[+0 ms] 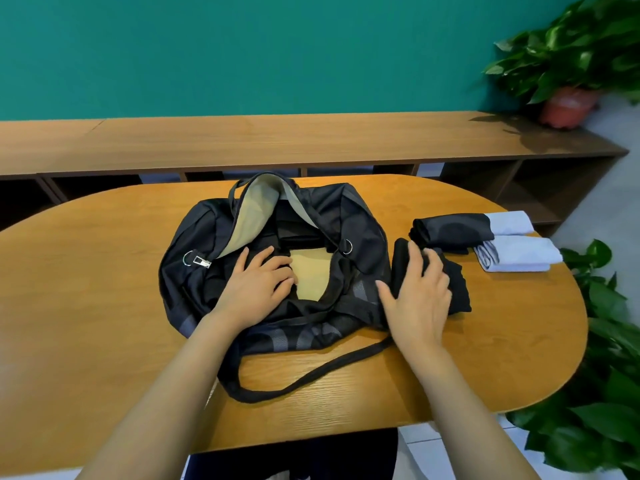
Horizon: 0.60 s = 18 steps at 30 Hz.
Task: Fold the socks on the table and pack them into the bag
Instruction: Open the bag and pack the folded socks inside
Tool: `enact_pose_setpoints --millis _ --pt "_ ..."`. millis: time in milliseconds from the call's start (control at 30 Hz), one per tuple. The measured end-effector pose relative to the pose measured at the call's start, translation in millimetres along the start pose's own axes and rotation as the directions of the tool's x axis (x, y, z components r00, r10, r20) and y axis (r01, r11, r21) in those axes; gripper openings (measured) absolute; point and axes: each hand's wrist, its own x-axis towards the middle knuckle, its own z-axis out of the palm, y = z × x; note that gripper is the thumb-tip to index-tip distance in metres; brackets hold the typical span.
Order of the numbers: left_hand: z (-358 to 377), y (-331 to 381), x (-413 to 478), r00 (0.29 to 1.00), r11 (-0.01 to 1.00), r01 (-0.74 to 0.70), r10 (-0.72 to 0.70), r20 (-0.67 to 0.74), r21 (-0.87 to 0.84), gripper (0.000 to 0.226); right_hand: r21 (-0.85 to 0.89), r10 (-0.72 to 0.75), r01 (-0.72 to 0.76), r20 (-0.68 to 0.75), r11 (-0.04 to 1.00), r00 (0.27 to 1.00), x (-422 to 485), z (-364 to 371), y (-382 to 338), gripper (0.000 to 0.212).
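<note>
**Beside the open bag, a folded pair waits to go in**

Under the right hand [419, 296] lies a black folded pair [459, 289], flat on the table [104, 306] just right of the bag [360, 233]. The fingers are draped across the top of the bundle, gently bent, and the thumb is splayed wide toward the bag. It reads as a hand laid on the cloth, not yet a closed grasp. The left hand [258, 285] rests spread on the bag's near lip, with its fingertips at the edge of the mouth. The mouth gapes, and the tan lining [308, 275] shows inside.

Folding of this pair looks done, so the step in hand is the packing. The next move calls for the right hand to close round the bundle so the fold does not spring apart. It must then be lifted over the bag's right wall and set down on the lining, while the left hand holds the mouth wide.

Further right, apart from both hands, lie a black bundle [450, 228] and two pale bundles [510, 221] [519, 258], folded and still to be packed. The bag's strap [311, 375] loops across the near table.
</note>
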Motion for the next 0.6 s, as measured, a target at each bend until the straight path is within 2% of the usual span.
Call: enact_pose_setpoints --millis 100,133,233,300,367,467,600 --pt "0.5 0.0 -0.4 1.000 1.000 0.005 -0.005 -0.004 0.003 0.067 0.314 0.086 -0.073 -0.026 0.947 0.996 10.8 -9.1 20.8 0.066" --pt "0.7 0.2 0.0 1.000 1.000 0.011 -0.011 -0.002 0.004 0.067 0.372 0.121 -0.095 -0.046 0.923 0.992 14.4 -12.8 27.3 0.063" --pt "1.1 1.5 0.3 1.000 1.000 0.021 -0.021 -0.007 0.007 0.066 0.320 0.144 -0.119 -0.058 0.940 0.988 23.8 -15.5 46.5 0.059" --pt "1.4 1.7 -0.4 1.000 1.000 0.017 -0.017 -0.013 0.006 0.066 0.180 0.155 -0.144 -0.050 0.973 0.987 28.6 -12.3 55.7 0.060" --pt "1.7 1.5 -1.3 1.000 1.000 0.015 -0.015 -0.012 0.010 0.066 0.078 0.239 -0.239 0.004 0.968 0.971 33.0 -11.5 61.6 0.064" --pt "1.8 0.6 -1.3 1.000 1.000 0.015 -0.015 -0.013 0.023 0.067 0.176 0.377 -0.418 0.223 0.891 0.899 42.6 -10.9 71.7 0.076" --pt "1.4 1.8 -1.7 1.000 1.000 0.011 -0.010 -0.027 0.025 0.067 0.314 0.370 -0.490 0.372 0.813 0.852 45.8 -8.2 84.1 0.083"
